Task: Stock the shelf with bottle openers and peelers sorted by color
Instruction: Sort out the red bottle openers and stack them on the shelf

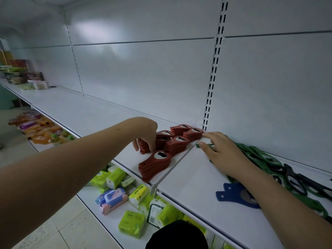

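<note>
Red openers [177, 143]: stacked left of divider [181, 159], grouped by colour.
Left hand [146, 136]: fingers curled down onto a red stack, squaring it.
Right hand [218, 151]: flat, fingers straight, over green openers [260, 155].

Neat stacks of red bottle openers [177, 144] left of the shelf [188, 178] divider [177, 163]; loose green openers [258, 155] right.

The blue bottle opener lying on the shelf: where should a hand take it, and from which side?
Probably by the forked handle end of the blue bottle opener, coming from the shelf's front edge. It lies flat with that end bare and pointing left, while the right forearm covers its round head and the green pile crowds in behind.
</note>
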